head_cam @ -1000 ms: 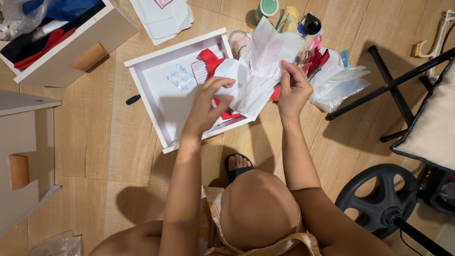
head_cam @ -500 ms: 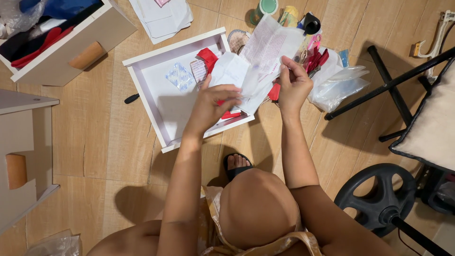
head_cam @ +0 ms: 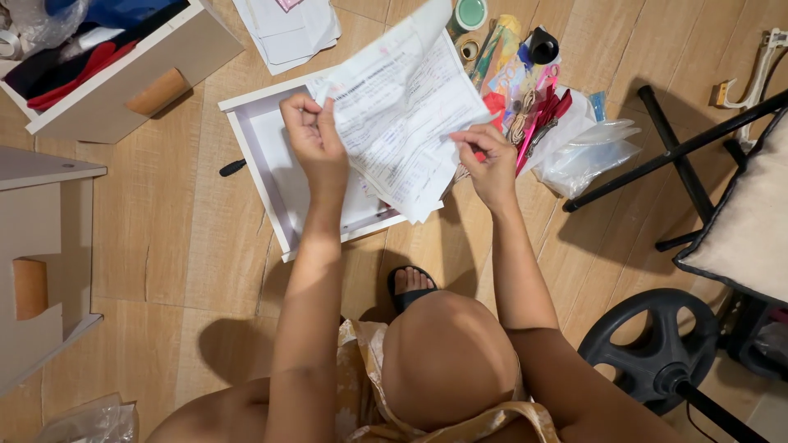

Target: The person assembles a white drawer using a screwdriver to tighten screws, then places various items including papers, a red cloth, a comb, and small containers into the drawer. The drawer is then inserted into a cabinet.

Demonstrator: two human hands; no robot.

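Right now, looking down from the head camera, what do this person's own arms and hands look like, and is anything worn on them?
Both arms are bare from shoulder to wrist, with no sleeves in view. The left hand and the right hand wear no gloves, and no rings, watch or bracelets can be made out. The fingers are uncovered. Lower down, a pale patterned fabric garment shows at the body.

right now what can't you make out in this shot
Head view only:
- Inside of the white drawer: largely covered by the unfolded paper sheet that the left hand and right hand hold.
- Print on the sheet: too small and blurred.
- Pile of small items: partly behind the sheet.
- Drawer of clothes: cut off by the top left edge.
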